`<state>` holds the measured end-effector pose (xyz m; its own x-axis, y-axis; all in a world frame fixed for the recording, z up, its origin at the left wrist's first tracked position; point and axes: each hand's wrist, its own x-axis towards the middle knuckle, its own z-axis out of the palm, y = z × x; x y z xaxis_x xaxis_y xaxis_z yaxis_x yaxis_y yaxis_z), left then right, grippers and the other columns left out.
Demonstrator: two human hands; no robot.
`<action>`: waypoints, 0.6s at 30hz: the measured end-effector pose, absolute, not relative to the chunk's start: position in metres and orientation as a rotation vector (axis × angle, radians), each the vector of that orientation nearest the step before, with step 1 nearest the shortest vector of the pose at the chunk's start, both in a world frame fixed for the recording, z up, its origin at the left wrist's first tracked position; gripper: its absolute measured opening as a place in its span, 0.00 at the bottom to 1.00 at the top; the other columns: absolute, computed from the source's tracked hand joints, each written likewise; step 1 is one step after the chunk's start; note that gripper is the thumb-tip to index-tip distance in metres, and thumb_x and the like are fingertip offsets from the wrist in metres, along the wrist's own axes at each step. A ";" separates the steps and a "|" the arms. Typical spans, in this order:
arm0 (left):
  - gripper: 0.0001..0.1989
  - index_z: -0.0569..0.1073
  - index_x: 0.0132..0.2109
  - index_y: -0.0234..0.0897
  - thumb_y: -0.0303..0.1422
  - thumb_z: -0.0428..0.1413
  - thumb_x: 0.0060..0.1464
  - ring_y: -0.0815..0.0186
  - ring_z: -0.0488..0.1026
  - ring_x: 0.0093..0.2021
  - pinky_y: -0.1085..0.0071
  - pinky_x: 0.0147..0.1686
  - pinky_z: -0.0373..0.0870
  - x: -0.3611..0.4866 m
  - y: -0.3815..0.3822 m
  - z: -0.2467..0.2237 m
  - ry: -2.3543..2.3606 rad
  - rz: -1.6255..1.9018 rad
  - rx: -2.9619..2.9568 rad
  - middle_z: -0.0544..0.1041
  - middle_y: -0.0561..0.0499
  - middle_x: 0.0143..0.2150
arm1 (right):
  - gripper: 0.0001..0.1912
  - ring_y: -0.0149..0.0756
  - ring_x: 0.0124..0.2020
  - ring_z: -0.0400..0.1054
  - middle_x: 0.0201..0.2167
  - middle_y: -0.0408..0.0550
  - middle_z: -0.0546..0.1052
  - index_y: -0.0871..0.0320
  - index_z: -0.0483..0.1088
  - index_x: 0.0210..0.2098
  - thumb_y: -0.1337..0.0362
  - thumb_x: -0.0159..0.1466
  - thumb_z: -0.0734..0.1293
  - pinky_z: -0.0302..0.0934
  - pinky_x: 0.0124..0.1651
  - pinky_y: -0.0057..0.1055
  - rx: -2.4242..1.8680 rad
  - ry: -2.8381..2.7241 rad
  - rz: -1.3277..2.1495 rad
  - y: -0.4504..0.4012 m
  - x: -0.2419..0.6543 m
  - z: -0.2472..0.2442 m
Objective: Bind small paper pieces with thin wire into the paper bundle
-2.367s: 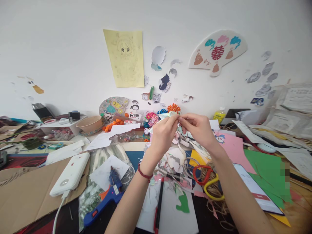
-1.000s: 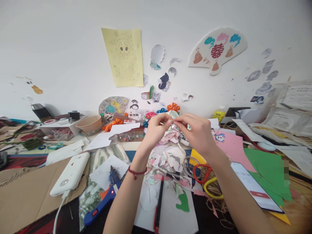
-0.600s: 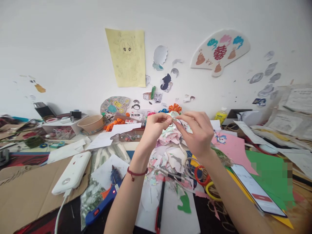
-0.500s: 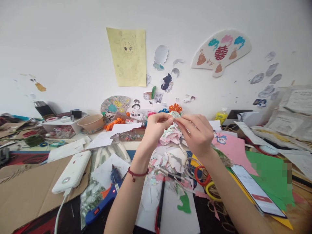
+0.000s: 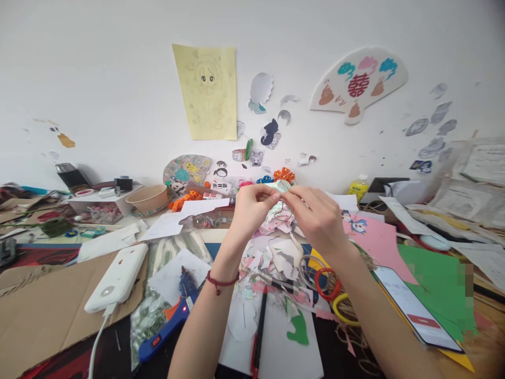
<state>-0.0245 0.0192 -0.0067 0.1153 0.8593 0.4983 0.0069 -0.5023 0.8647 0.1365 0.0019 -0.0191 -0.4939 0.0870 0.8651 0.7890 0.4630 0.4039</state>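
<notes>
My left hand [image 5: 256, 208] is raised over the middle of the table, thumb and forefinger pinched together. Close beside its fingertips, my right hand [image 5: 319, 213] pinches too, with its fingers pressed together. What lies between the fingertips is too small to make out; a thin, cord-like loop shows just below them. Behind and below the hands is a pale, ruffled bundle [image 5: 278, 216] with pink and green patches. Under them lies a heap of paper scraps [image 5: 282, 258].
A blue glue gun [image 5: 171, 326] and a white power bank [image 5: 117, 277] lie on the left. Red-handled scissors [image 5: 327, 284], a phone [image 5: 418, 308] and green paper [image 5: 434, 284] are on the right. Pens [image 5: 259, 331] lie in front, and a bowl [image 5: 147, 199] stands at the back left.
My right hand has shifted slightly left, its fingertips now nearer those of my left hand. My left hand has barely moved.
</notes>
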 end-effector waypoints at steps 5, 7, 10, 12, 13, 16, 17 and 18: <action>0.06 0.78 0.29 0.32 0.31 0.62 0.49 0.66 0.74 0.28 0.72 0.29 0.67 -0.024 0.020 -0.007 0.929 1.491 1.751 0.79 0.49 0.26 | 0.10 0.39 0.33 0.70 0.33 0.53 0.78 0.58 0.72 0.38 0.73 0.70 0.60 0.58 0.36 0.37 -0.766 -1.973 -1.098 0.003 0.138 -0.017; 0.04 0.78 0.29 0.33 0.30 0.61 0.50 0.65 0.75 0.28 0.71 0.30 0.68 -0.023 0.019 -0.007 0.974 1.510 1.792 0.80 0.49 0.27 | 0.11 0.38 0.30 0.69 0.30 0.51 0.76 0.58 0.71 0.35 0.73 0.70 0.59 0.57 0.34 0.37 -0.758 -2.009 -1.109 0.006 0.139 -0.017; 0.04 0.79 0.29 0.35 0.28 0.61 0.51 0.64 0.77 0.29 0.70 0.31 0.69 -0.023 0.017 -0.007 1.068 1.542 1.915 0.81 0.49 0.28 | 0.12 0.37 0.27 0.66 0.27 0.49 0.74 0.58 0.70 0.32 0.72 0.70 0.59 0.55 0.32 0.37 -0.753 -2.018 -1.131 0.010 0.140 -0.019; 0.04 0.79 0.30 0.36 0.29 0.62 0.52 0.64 0.77 0.30 0.69 0.32 0.69 -0.024 0.016 -0.006 1.115 1.551 2.004 0.82 0.49 0.29 | 0.12 0.37 0.28 0.66 0.27 0.49 0.75 0.58 0.70 0.32 0.72 0.70 0.60 0.56 0.33 0.36 -0.760 -1.991 -1.113 0.011 0.141 -0.018; 0.04 0.79 0.30 0.36 0.29 0.62 0.53 0.64 0.77 0.30 0.69 0.32 0.69 -0.025 0.016 -0.006 1.123 1.548 2.035 0.82 0.49 0.29 | 0.11 0.37 0.28 0.67 0.28 0.50 0.75 0.58 0.70 0.32 0.71 0.70 0.60 0.56 0.34 0.35 -0.767 -1.989 -1.080 0.010 0.142 -0.017; 0.03 0.79 0.31 0.36 0.30 0.63 0.52 0.65 0.77 0.29 0.70 0.32 0.68 -0.028 0.018 -0.006 1.115 1.498 2.072 0.82 0.50 0.29 | 0.08 0.35 0.30 0.68 0.32 0.50 0.76 0.59 0.70 0.35 0.70 0.70 0.61 0.58 0.34 0.33 -0.805 -2.073 -0.877 0.004 0.147 -0.013; 0.04 0.78 0.30 0.35 0.30 0.63 0.52 0.65 0.76 0.29 0.71 0.32 0.68 -0.029 0.018 -0.006 1.105 1.470 2.083 0.81 0.50 0.29 | 0.08 0.33 0.29 0.67 0.33 0.49 0.76 0.59 0.70 0.35 0.69 0.69 0.62 0.58 0.34 0.32 -0.828 -2.113 -0.785 0.001 0.149 -0.011; 0.04 0.78 0.30 0.35 0.30 0.64 0.52 0.66 0.75 0.29 0.71 0.31 0.67 -0.029 0.019 -0.007 1.096 1.444 2.098 0.81 0.50 0.28 | 0.07 0.32 0.28 0.66 0.32 0.48 0.75 0.59 0.70 0.34 0.69 0.69 0.62 0.58 0.34 0.32 -0.861 -2.143 -0.685 -0.002 0.150 -0.009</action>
<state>-0.0293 0.0191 -0.0066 0.1736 0.7659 0.6191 0.3904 -0.6307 0.6707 0.1501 -0.0016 -0.0089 -0.5205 0.3641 0.7723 0.7446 0.6362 0.2019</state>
